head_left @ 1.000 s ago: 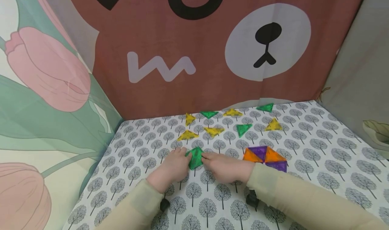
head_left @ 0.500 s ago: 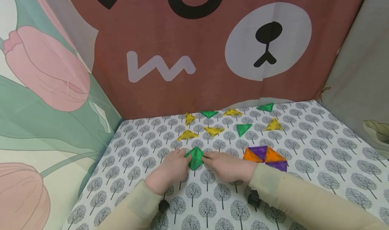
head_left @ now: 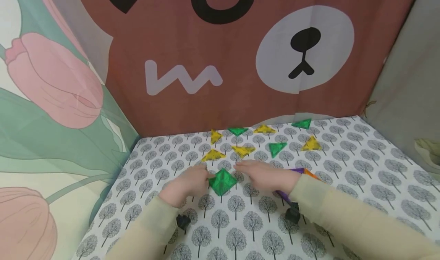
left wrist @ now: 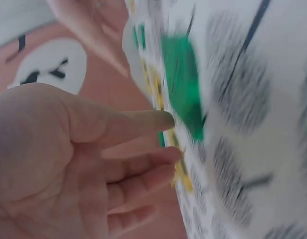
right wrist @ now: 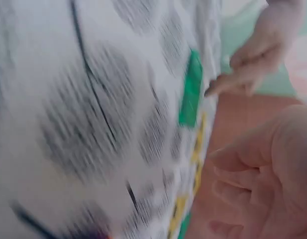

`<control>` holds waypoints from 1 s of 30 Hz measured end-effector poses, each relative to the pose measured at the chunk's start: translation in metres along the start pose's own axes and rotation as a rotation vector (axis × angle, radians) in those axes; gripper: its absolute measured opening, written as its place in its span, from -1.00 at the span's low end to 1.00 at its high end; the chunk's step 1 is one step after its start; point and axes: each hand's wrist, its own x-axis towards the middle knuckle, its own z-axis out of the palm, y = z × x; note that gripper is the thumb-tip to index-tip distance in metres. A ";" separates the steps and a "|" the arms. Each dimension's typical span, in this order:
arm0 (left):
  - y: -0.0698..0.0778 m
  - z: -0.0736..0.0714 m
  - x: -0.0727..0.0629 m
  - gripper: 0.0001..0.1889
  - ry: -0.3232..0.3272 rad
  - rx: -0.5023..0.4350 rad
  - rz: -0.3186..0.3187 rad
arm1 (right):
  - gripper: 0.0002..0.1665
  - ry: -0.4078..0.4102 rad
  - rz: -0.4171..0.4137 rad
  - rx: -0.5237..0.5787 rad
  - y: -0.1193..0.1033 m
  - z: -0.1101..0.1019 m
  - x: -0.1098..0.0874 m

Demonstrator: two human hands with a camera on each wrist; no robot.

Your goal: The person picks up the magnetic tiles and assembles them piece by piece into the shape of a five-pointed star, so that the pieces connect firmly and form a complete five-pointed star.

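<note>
A green diamond of translucent triangle tiles [head_left: 222, 181] lies flat on the tree-print cloth between the two hands. At its left corner is my left hand [head_left: 187, 183], its fingertips very close to the edge; whether they touch is unclear. In the left wrist view, that hand's fingers [left wrist: 143, 123] are extended with nothing held. My right hand [head_left: 268, 176] hovers to the right of the diamond, apart from it, fingers stretched out and holding nothing. Under the right wrist, a purple and orange tile group [head_left: 297, 170] is mostly hidden.
Loose yellow triangles [head_left: 213, 155] and green triangles [head_left: 277, 149] lie scattered toward the back of the cloth [head_left: 237, 229]. A brown hanging with a bear face [head_left: 192, 111] rises behind, and a floral curtain [head_left: 68, 138] borders the left side.
Both hands have let go of the green diamond and drawn apart. My right hand moved up and right, over the purple and orange tiles. The diamond now shows uncovered and looks wider.
</note>
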 end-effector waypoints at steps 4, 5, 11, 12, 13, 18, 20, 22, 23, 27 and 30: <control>-0.018 -0.014 0.015 -0.59 0.023 -0.046 -0.040 | -0.24 0.000 0.100 0.050 0.025 -0.017 0.004; -0.022 -0.016 0.020 -0.57 0.027 -0.045 -0.045 | -0.23 -0.005 0.119 0.063 0.032 -0.019 0.006; -0.041 -0.015 0.046 -0.45 -0.033 -0.062 -0.052 | -0.12 -0.034 0.196 0.145 0.060 -0.025 0.019; -0.043 -0.013 0.050 -0.43 -0.053 -0.067 -0.051 | -0.12 -0.037 0.207 0.157 0.063 -0.025 0.021; -0.045 -0.013 0.053 -0.40 -0.070 -0.075 -0.049 | -0.12 -0.037 0.212 0.161 0.066 -0.024 0.023; -0.047 -0.009 0.064 -0.25 -0.153 -0.097 -0.078 | -0.16 -0.051 0.221 0.180 0.071 -0.023 0.029; -0.048 -0.008 0.067 -0.21 -0.166 -0.096 -0.091 | -0.16 -0.054 0.203 0.191 0.072 -0.023 0.030; -0.047 -0.008 0.068 -0.20 -0.169 -0.093 -0.101 | -0.19 -0.055 0.182 0.192 0.072 -0.022 0.031; -0.047 -0.008 0.069 -0.19 -0.169 -0.089 -0.106 | -0.20 -0.057 0.182 0.190 0.072 -0.021 0.032; -0.044 -0.007 0.071 -0.26 -0.155 -0.096 -0.123 | -0.33 -0.024 0.187 0.080 0.071 -0.014 0.034; -0.042 -0.005 0.072 -0.33 -0.138 -0.088 -0.137 | -0.38 0.034 0.200 -0.020 0.066 -0.009 0.037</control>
